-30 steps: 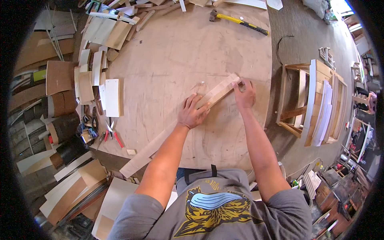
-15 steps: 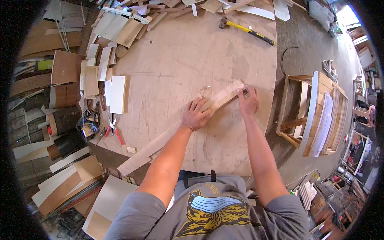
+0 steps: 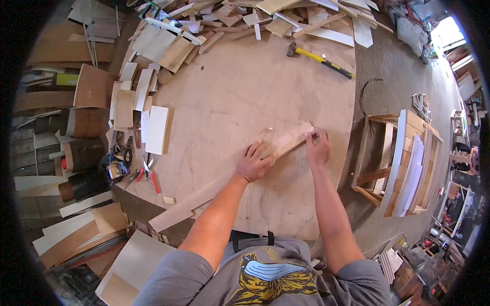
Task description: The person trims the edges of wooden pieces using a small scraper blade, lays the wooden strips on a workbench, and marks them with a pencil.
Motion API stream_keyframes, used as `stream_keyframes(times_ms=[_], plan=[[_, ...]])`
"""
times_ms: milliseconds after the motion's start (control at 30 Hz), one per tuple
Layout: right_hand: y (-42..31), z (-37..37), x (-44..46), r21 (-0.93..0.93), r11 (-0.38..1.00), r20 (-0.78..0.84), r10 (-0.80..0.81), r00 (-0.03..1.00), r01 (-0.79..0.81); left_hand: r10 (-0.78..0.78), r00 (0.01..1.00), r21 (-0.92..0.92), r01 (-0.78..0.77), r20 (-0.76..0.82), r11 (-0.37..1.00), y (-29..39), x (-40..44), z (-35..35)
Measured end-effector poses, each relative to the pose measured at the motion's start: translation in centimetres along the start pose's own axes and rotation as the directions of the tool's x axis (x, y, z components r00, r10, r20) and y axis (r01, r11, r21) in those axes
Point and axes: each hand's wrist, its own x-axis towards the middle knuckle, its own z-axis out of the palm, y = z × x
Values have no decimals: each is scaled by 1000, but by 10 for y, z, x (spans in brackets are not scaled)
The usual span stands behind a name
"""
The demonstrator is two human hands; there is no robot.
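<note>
A long, pale wooden strip lies diagonally across the plywood tabletop, its lower left end passing over the table's near edge. My left hand is wrapped over the strip's middle, thumb on the near side. At the upper right end, my right hand pinches the strip between thumb and fingers. A second, shorter piece seems to lie along that upper part, but the joint between them is too small to make out.
A yellow and black hammer lies at the back right. Wood offcuts line the back edge. White board, red-handled snips and a small block are at left. A wooden frame stands on the floor at right.
The whole view has shifted, so the table and its contents appear lower in the frame. Both hands keep their hold on the strip, with little visible movement against it.
</note>
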Motion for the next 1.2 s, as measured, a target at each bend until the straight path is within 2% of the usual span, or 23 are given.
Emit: stream_keyframes(times_ms=[267,667,867,967,1067,1167,1200], plan=[[7,5,1,-17,1000,-13,-1,1000,1,9,1000,26,-9,-18,1000,0,-1,2],[4,-1,2,-60,998,63,40,997,-36,6,1000,21,-5,-25,1000,3,3,-5],[0,-3,0,-33,999,17,4,1000,-3,7,1000,26,-6,-27,1000,3,2,-7],[-5,-8,0,-19,998,68,63,996,-62,4,1000,13,-3,-24,1000,4,3,-5],[0,-5,2,9,1000,57,14,998,-15,4,1000,-8,-4,1,1000,2,0,-1],[16,-2,17,-10,998,166,56,985,-55,4,1000,-10,-4,25,1000,-1,0,3],[16,-5,22,-31,999,135,32,990,-28,1,1000,-9,-1,26,1000,0,0,3]])
